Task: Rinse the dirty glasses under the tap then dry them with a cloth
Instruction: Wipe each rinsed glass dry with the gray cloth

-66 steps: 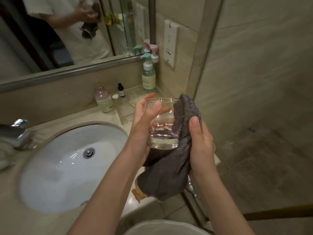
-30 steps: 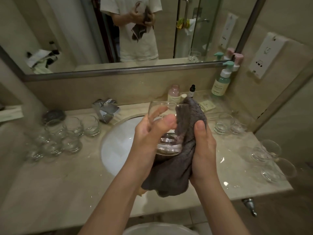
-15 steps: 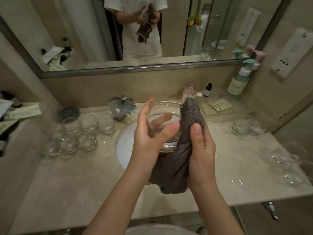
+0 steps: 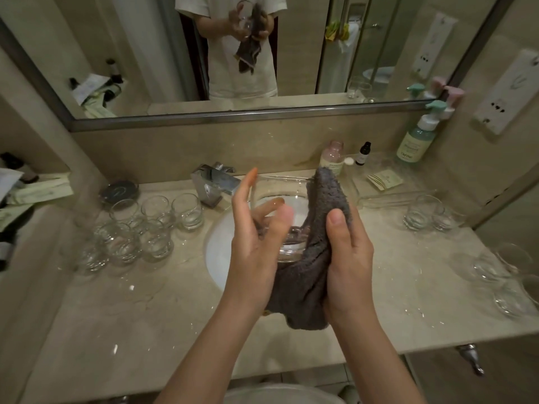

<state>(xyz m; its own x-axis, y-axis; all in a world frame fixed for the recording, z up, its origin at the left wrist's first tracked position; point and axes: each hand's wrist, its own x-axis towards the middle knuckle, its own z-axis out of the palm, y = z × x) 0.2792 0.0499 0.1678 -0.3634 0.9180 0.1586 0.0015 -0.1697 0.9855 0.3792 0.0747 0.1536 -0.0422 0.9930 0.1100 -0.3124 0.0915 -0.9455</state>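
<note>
Beige marble desk (image 4: 122, 330) with a white sink (image 4: 217, 258), tap (image 4: 214, 183) behind it, mirror (image 4: 175, 68) above. Head view: left hand (image 4: 256, 246) curls round a clear glass (image 4: 280, 217) held above the sink, fingers reaching behind it. Right hand (image 4: 347, 258) grips a grey cloth (image 4: 312, 258), pressing it against the glass's right side and over the rim. Cluster of glasses (image 4: 140, 225) sits left of the sink, more glasses (image 4: 425, 212) to the right. Pump bottle (image 4: 415, 141) stands in the back right corner.
</note>
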